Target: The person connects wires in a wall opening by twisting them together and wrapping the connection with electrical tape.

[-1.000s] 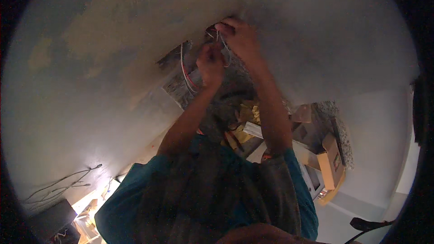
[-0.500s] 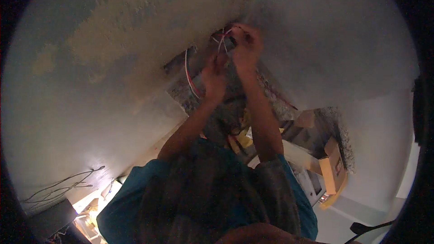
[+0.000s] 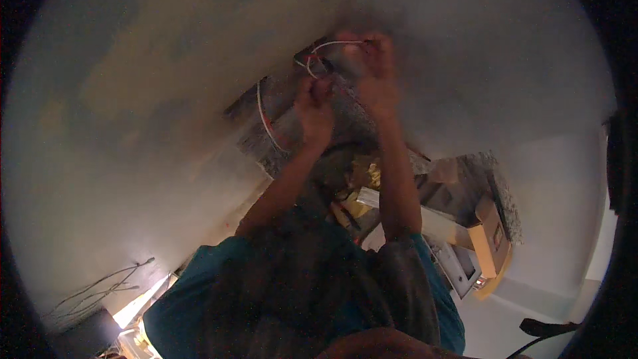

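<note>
At the top centre, a white wire (image 3: 330,44) arcs out of a dark opening (image 3: 302,56) in the wall. Its far end runs into the pinched fingers of my right hand (image 3: 380,80). My left hand (image 3: 315,110) is lower and to the left, fingers curled just under the opening. Another short loop of wire reaches its fingertips; what they grip is blurred. Red wire shows at the opening too. Left of my left hand, a separate white and red pair of wires (image 3: 262,108) hangs from a second dark slot (image 3: 240,101).
Below my right forearm stand an opened cardboard box (image 3: 488,242) and a white metal panel (image 3: 454,269) on a cluttered surface. Several loose cables (image 3: 109,282) hang at the lower left, near a bright light. Walls with patchy plaster (image 3: 153,73) rise on both sides.
My right hand has moved slightly right, and the white wire now stretches across to it from the opening. My left hand has stayed close below the opening. The view has shifted slightly.
</note>
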The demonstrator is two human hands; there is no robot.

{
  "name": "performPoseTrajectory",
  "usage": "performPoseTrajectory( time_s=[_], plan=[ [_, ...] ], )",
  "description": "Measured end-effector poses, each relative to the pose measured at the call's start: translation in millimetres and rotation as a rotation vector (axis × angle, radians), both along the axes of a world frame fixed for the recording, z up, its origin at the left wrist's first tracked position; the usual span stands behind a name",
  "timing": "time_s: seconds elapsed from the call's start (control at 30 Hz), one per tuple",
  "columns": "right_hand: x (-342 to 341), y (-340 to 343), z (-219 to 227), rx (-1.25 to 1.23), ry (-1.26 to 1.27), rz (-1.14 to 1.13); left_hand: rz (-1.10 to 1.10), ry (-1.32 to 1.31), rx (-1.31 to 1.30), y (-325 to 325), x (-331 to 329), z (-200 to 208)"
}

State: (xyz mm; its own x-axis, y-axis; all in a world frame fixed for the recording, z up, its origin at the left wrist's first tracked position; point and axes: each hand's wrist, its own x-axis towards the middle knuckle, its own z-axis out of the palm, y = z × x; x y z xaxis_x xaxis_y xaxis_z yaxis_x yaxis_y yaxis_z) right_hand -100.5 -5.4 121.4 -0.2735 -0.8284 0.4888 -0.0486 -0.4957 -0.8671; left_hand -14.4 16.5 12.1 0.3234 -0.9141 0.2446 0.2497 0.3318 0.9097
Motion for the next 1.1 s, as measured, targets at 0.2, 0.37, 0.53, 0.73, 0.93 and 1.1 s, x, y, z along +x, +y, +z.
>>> performPoseTrajectory(
  time_s=[0.2, 0.37, 0.53, 0.73, 0.93, 1.1],
  plan=[
    [4, -25, -13, 0.115, 0.139, 0.036, 0.001, -0.179, 0.024, 6, 6, 23],
    [5, -30, -43, 0.004, -0.387, 0.142, -0.006, -0.273, 0.067, 5, 13, 18],
    [15, 6, 9, -0.114, 0.025, -0.224, -0.048, 0.093, -0.063, -9, 12, 8],
    [17, 12, 8, -0.251, -0.122, -0.143, -0.316, 0.685, 0.199, -14, 5, -14],
    [10, 30, 8, -0.153, -0.222, -0.097, -0.702, 0.957, 0.572, -31, 29, 20],
    [3, 30, 1, -0.162, -0.207, -0.107, -0.767, 0.889, 0.545, -34, 37, 28]
  ],
)
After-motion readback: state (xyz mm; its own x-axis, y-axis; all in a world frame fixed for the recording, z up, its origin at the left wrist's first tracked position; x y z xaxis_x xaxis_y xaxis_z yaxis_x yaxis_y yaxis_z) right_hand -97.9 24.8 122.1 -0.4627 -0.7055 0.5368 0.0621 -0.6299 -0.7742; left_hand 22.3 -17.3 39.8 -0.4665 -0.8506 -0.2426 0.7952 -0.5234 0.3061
